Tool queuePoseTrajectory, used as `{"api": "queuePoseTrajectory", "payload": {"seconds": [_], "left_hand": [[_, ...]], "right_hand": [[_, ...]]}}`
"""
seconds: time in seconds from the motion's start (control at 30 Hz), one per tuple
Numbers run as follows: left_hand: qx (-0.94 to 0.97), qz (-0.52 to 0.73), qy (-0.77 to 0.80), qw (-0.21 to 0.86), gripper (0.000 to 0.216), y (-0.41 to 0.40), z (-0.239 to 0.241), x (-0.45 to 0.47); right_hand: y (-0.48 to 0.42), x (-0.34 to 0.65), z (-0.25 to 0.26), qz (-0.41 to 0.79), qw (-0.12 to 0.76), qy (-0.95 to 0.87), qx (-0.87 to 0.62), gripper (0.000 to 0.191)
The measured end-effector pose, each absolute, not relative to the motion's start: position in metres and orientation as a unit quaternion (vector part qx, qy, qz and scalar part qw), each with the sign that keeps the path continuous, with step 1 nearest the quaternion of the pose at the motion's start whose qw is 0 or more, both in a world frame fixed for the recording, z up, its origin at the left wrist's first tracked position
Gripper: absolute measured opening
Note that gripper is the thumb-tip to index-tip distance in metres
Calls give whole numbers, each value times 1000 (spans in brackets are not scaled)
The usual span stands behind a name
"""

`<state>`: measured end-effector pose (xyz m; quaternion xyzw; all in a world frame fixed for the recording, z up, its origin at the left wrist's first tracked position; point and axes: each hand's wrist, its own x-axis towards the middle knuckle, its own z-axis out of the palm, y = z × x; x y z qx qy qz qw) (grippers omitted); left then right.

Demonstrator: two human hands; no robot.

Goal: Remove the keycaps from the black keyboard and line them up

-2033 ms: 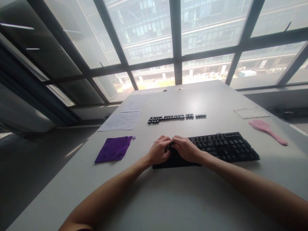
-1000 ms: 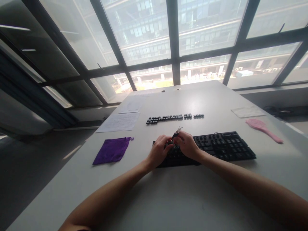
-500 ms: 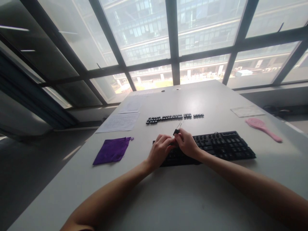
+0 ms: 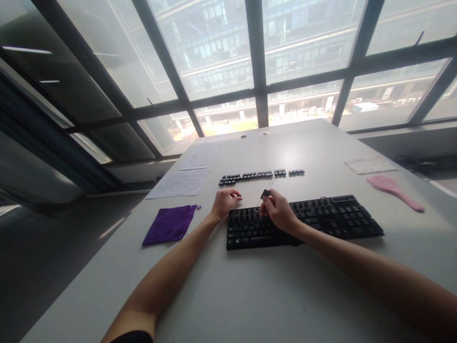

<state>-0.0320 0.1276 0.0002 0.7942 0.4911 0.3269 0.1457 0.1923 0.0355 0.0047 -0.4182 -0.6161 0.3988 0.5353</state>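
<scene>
A black keyboard (image 4: 303, 224) lies across the table in front of me, with several keycaps gone from its upper rows. My right hand (image 4: 281, 212) is closed above its left half, around a keycap puller (image 4: 265, 194) with a small black handle and thin wire loops. Beyond the keyboard's upper left corner is my left hand (image 4: 224, 202), its fingertips pinching a small dark keycap (image 4: 239, 196) that is partly hidden. Farther back, loose black keycaps (image 4: 255, 176) form a row on the white table (image 4: 271, 290), split into groups.
A purple drawstring pouch (image 4: 169, 225) lies to the left, below printed paper sheets (image 4: 178, 183). On the right are a pink hairbrush (image 4: 394, 192) and a flat, pale packet (image 4: 370, 165). Large windows (image 4: 303, 43) rise behind the table.
My left hand has moved left and away from my right hand, carrying a keycap off beyond the keyboard. The right hand stays over the keys with the puller.
</scene>
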Motion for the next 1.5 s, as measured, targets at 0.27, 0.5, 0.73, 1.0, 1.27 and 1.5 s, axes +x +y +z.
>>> {"api": "queuePoseTrajectory", "payload": {"seconds": [0.27, 0.5, 0.73, 1.0, 1.27, 1.5], "left_hand": [[824, 303, 446, 172, 12, 125, 2, -48], [849, 308, 420, 89, 11, 143, -3, -48], [841, 291, 456, -18, 7, 182, 0, -35], [826, 309, 472, -20, 8, 198, -7, -38], [819, 317, 476, -33, 9, 202, -12, -39], [816, 350, 458, -38, 20, 195, -2, -38]], "right_hand": [[36, 192, 5, 400, 537, -613, -418, 21], [37, 193, 3, 411, 532, -615, -412, 19], [37, 193, 4, 408, 533, -616, -411, 20], [36, 194, 5, 420, 528, -614, -409, 20], [37, 193, 4, 422, 533, -609, -408, 21], [35, 194, 7, 424, 543, -603, -402, 21]]}}
